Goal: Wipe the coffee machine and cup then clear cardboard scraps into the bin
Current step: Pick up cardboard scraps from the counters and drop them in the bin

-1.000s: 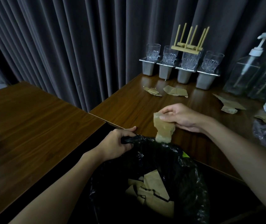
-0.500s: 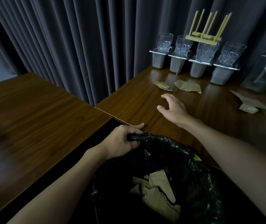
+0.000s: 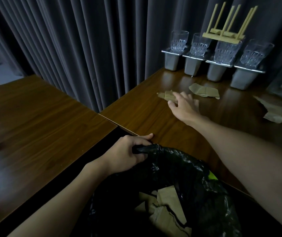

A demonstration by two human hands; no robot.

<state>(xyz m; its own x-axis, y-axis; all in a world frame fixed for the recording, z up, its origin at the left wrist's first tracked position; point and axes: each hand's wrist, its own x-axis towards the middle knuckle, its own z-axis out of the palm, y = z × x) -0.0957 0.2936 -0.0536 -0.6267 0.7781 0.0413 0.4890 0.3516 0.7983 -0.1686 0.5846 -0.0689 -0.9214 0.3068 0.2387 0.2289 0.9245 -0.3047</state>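
Observation:
My left hand point(image 3: 130, 151) grips the rim of the black bin bag point(image 3: 179, 168) at the table's near edge. Several brown cardboard pieces point(image 3: 167, 209) lie inside the bag. My right hand point(image 3: 184, 106) stretches across the right wooden table point(image 3: 136, 113) with fingers spread, its fingertips over a small cardboard scrap point(image 3: 165, 95). A second, flatter scrap point(image 3: 203, 90) lies just beyond it. More scraps point(image 3: 273, 110) lie at the far right. No coffee machine or cup appears in view.
Several clear glasses point(image 3: 199, 44) stand on grey metal containers point(image 3: 192, 66) at the table's back, with a small wooden rack point(image 3: 223, 35) on top of them. A second wooden table point(image 3: 34, 117) is on the left. Dark curtains point(image 3: 85, 40) hang behind.
My right hand dropped the cardboard piece into the bag and has reached forward across the table to the small scrap. The left hand kept hold of the bag rim.

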